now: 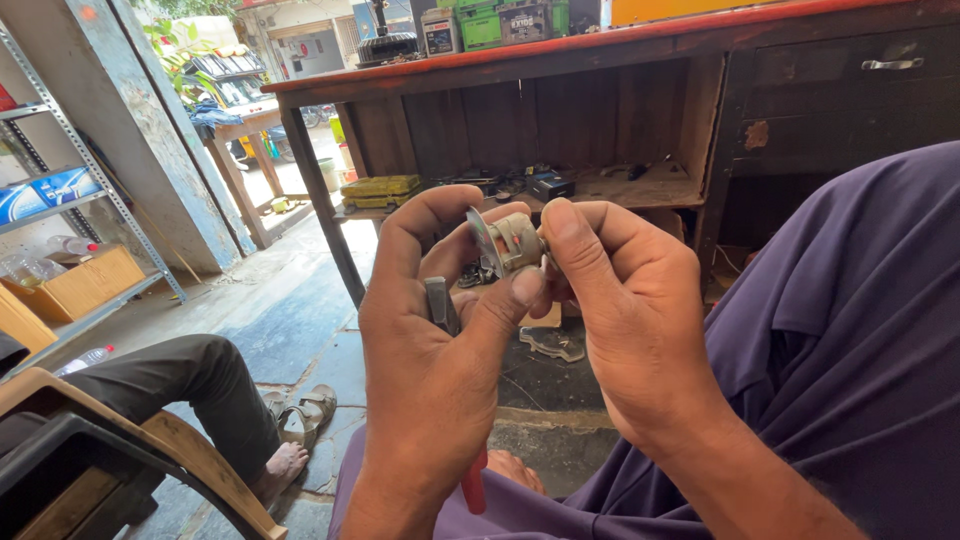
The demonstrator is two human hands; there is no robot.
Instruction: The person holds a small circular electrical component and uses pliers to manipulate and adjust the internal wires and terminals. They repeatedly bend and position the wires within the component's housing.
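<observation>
Gripping a small metal part point(512, 242) at chest height, in front of the workbench point(600, 45).

Left hand point(430, 330) pinching part and clamping red-handled pliers point(450, 340) against palm, keeping them ready; right hand point(620, 300) pinching the part's other side, steadying it.

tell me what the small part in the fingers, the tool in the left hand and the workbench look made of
Small part: looks like dull grey metal with a thin shiny disc at one end.
Tool: grey steel jaws; red handle, probably plastic or rubber coated.
Workbench: dark, worn wood with visible planks and a red-painted top edge.
</observation>
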